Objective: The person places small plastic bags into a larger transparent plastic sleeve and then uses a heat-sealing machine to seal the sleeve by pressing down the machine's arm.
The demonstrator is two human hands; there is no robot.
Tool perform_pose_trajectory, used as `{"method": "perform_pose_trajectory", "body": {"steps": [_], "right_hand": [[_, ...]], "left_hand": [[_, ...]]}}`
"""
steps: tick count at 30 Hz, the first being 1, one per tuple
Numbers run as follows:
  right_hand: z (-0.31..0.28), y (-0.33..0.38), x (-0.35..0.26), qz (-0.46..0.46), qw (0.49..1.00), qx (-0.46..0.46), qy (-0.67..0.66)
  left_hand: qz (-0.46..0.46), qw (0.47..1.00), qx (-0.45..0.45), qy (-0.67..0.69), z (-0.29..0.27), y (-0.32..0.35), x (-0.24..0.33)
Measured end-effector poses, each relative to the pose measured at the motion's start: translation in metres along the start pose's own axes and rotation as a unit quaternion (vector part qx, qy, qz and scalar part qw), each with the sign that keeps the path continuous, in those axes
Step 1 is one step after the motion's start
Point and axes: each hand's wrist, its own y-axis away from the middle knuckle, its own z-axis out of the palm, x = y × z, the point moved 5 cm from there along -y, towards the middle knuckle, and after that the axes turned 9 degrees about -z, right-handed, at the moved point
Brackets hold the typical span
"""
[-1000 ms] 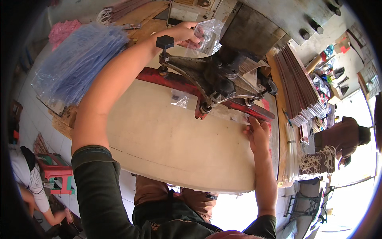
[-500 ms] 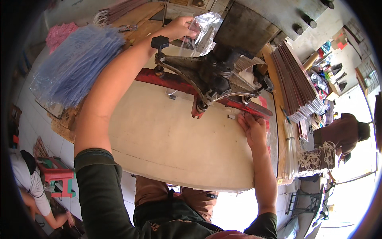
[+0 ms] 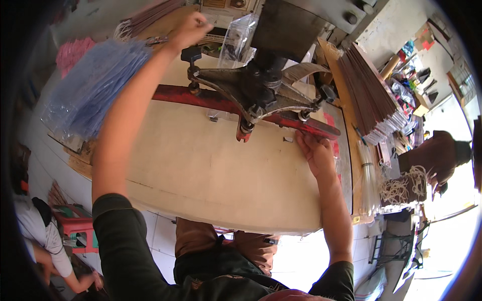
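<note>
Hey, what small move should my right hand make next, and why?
I'd probably ease your right hand back toward you, away from the red bar: its fingers sit right by the bar's near edge, and a black metal bracket stands over that bar. Whether they reach underneath, I can't tell, so backing off seems the cautious choice.

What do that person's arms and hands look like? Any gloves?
The left hand and right hand are bare: no gloves or watches show. The forearms are bare too; the dark, greenish left sleeve and right sleeve end near the elbows.
</note>
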Motion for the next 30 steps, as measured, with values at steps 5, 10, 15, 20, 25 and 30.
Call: {"method": "perform_pose_trajectory", "body": {"steps": [5,10,15,20,25,30], "right_hand": [[-0.002,0.003,-0.005,0.007,1.000,0.016,-0.007],[0.004,0.003,0.002,0.007,0.999,0.013,-0.028],[0.003,0.006,-0.001,0.022,0.999,0.020,-0.021],[0.002,0.008,-0.004,0.020,0.999,0.019,-0.026],[0.009,0.012,-0.008,-0.001,0.999,-0.013,-0.035],[0.007,0.021,-0.023,0.042,0.998,-0.039,-0.021]], "left_hand": [[0.224,0.905,0.358,0.055,-0.117,0.126,0.081],[0.436,0.896,-0.064,-0.051,-0.088,0.268,0.124],[0.252,0.938,-0.204,-0.119,-0.015,0.284,0.077],[0.211,0.916,-0.245,-0.237,0.016,0.271,0.045],[0.188,0.908,-0.266,-0.262,0.023,0.260,0.036],[0.178,0.918,-0.270,-0.230,0.028,0.260,0.033]]}}
